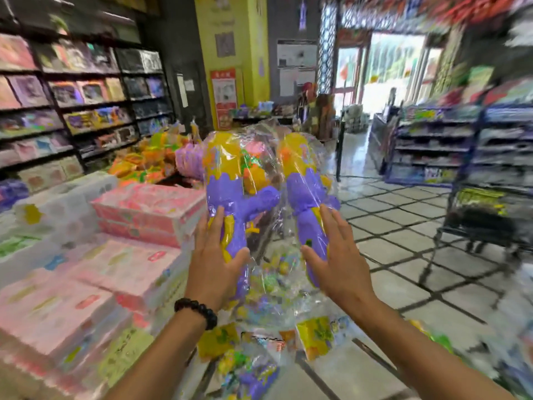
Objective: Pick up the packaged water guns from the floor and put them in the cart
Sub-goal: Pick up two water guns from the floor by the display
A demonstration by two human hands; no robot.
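Carry step, I'd say — packaged water guns up in the air between my hands. Left hand and right hand both flat, fingers spread, pressing the wrap from either side. More packs below my wrists. Next: find the cart — I can't pick it out here.

Both forearms reach forward, left grip and right grip spread flat (palms facing inward)
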